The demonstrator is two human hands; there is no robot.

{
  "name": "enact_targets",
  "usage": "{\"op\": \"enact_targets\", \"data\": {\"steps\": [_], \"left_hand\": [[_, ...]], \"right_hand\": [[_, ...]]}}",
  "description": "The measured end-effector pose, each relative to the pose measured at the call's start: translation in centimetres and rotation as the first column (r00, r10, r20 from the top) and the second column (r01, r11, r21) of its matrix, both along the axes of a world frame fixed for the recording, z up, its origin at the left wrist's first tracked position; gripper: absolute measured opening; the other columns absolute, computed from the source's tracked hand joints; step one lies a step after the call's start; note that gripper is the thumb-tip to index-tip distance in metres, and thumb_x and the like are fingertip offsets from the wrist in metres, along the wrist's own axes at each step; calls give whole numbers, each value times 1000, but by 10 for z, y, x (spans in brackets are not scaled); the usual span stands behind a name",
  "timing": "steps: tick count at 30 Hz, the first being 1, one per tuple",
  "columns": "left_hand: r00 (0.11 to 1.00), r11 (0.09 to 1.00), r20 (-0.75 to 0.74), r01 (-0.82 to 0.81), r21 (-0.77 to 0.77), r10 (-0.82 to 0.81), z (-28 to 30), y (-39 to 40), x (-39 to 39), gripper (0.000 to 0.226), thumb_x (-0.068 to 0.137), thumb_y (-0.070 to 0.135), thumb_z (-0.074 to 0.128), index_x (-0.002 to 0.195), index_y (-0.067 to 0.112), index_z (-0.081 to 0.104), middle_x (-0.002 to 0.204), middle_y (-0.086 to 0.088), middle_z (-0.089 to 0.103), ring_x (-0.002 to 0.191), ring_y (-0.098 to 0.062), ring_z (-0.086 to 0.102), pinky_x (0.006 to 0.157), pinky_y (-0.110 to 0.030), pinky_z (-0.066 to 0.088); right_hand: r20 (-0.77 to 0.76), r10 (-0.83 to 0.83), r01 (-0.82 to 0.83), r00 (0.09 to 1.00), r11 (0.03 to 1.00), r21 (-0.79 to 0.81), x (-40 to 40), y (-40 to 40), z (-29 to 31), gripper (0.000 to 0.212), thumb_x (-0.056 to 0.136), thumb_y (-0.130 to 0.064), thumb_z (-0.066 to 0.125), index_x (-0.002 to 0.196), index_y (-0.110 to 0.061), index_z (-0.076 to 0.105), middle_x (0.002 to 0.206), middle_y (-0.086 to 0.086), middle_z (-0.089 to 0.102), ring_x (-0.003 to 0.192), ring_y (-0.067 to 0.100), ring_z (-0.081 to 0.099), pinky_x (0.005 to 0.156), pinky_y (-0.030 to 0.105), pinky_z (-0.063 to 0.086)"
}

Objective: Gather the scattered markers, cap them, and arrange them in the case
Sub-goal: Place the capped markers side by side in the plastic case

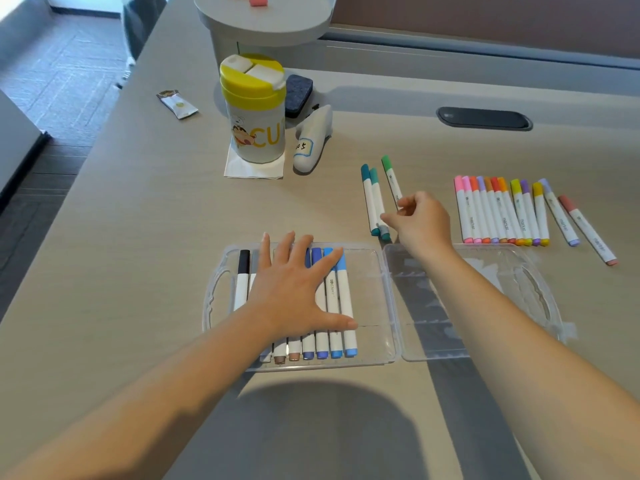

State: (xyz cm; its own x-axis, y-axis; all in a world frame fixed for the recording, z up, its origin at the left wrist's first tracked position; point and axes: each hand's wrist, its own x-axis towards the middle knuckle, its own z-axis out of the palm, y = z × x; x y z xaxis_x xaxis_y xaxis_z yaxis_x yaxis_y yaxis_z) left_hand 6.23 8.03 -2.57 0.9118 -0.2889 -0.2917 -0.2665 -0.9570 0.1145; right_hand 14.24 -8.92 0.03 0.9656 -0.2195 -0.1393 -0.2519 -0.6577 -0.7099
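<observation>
A clear plastic case (214,296) lies open on the table, its lid (485,306) folded out to the right. Several capped markers (341,306), black through browns to blues, lie side by side in the left half. My left hand (294,289) presses flat on them with fingers spread. My right hand (422,223) hovers beyond the case; its fingertips touch the lower end of a green marker (390,174) and its thumb points at two teal markers (370,199). It grips nothing. A row of several pink, orange, yellow and purple markers (502,213) lies at right.
A yellow-lidded tumbler (254,112) stands on a napkin at the back. Beside it lie a white handheld device (311,140) and a dark eraser (298,95). A small packet (177,103) lies at left. A black oval cable port (483,118) is at the back right.
</observation>
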Motion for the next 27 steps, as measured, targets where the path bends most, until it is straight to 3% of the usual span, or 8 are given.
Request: {"op": "enact_targets", "data": {"steps": [5,9,15,19,21,23,25,27], "left_hand": [[1000,1000,10,-5,-6,5,-1,-1,0,97,67,84,33,143,42,-10,155,-1,-7,142,-30,-13,110,-53,-16],[1000,1000,28,0,-4,0,-2,-1,-1,98,66,85,30,143,41,-10,155,-2,-7,143,-30,-13,110,-53,-17],[999,1000,46,16,-7,-16,-5,0,-1,99,65,86,29,143,40,-11,156,-3,-9,143,-29,-14,109,-52,-18],[999,1000,46,13,-16,-12,-5,0,-1,99,66,85,30,144,40,-10,156,-4,-9,143,-29,-14,109,-52,-18],[999,1000,43,13,-16,-12,-5,0,-1,99,65,86,30,143,41,-11,156,-4,-9,143,-29,-15,110,-52,-18],[999,1000,43,11,-18,-11,-6,0,0,99,65,86,29,143,41,-11,156,-2,-9,143,-28,-15,110,-52,-17],[999,1000,45,7,-16,-6,-7,0,0,99,64,87,29,143,41,-11,155,-2,-9,143,-28,-15,110,-52,-17],[999,1000,51,3,-10,-3,-7,0,0,99,64,87,28,143,41,-10,155,-1,-8,143,-28,-14,111,-52,-16]], "right_hand": [[-15,37,-39,999,992,-119,17,15,-11,43,82,-22,67,116,-7,46,116,9,52,99,21,52,78,29,46],[-71,34,-49,997,976,-214,24,21,-15,54,76,-25,73,117,-6,44,118,12,52,107,29,54,79,34,48],[-82,61,-86,995,932,-353,28,17,-9,36,84,-16,64,114,-3,51,114,15,57,101,31,57,69,32,41],[-89,81,-111,993,902,-417,27,17,-4,28,88,-14,57,114,-2,57,110,16,60,85,26,56,65,30,41],[-84,72,-98,994,923,-372,27,14,-2,27,88,-14,57,113,-2,58,110,16,61,88,25,59,67,30,46],[-72,38,-54,997,972,-230,26,8,3,25,88,-11,56,112,-3,59,111,13,61,86,22,61,70,28,51],[-98,-21,30,995,995,93,21,4,12,30,88,-4,53,119,-3,55,112,11,59,77,18,63,69,26,55],[-149,-16,74,989,916,395,12,-1,22,38,88,5,47,126,-2,46,117,15,55,73,19,64,71,29,57]]}}
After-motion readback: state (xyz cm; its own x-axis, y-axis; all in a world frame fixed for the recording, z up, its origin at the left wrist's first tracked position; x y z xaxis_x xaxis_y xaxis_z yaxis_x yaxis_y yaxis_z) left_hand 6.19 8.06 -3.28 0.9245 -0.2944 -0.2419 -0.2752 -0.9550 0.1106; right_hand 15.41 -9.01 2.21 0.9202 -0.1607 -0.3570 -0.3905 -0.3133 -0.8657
